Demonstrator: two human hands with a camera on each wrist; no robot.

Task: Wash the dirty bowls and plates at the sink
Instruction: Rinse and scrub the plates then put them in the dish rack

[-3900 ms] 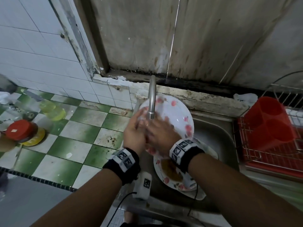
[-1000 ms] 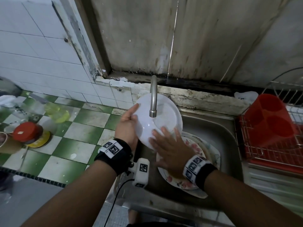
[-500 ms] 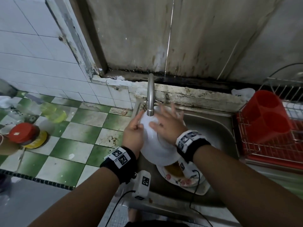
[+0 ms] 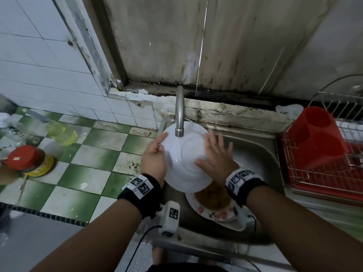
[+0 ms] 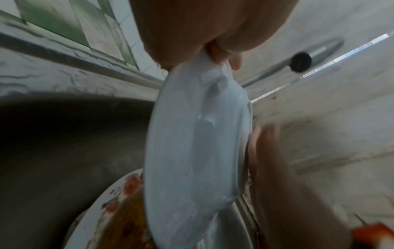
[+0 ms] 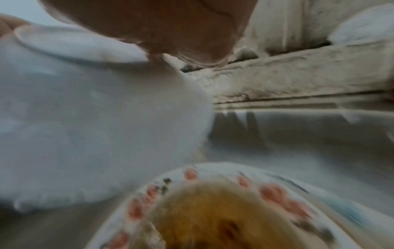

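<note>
- The white plate (image 4: 184,158) sits tilted under the faucet (image 4: 179,114), underside toward you, above the sink (image 4: 261,154).
- Your left hand (image 4: 154,163) pinches its left rim; keep that grip firm, since glazed ceramic is slick when wet.
- Your right hand (image 4: 215,156) lies flat, fingers spread; rub around the foot ring.
- Below waits the flowered plate (image 4: 216,213), coated in brown residue.

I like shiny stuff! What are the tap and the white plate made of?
The tap looks like brushed metal: grey with a dull sheen. The white plate seems glazed ceramic, smooth and glossy, though hard plastic could look the same.
</note>
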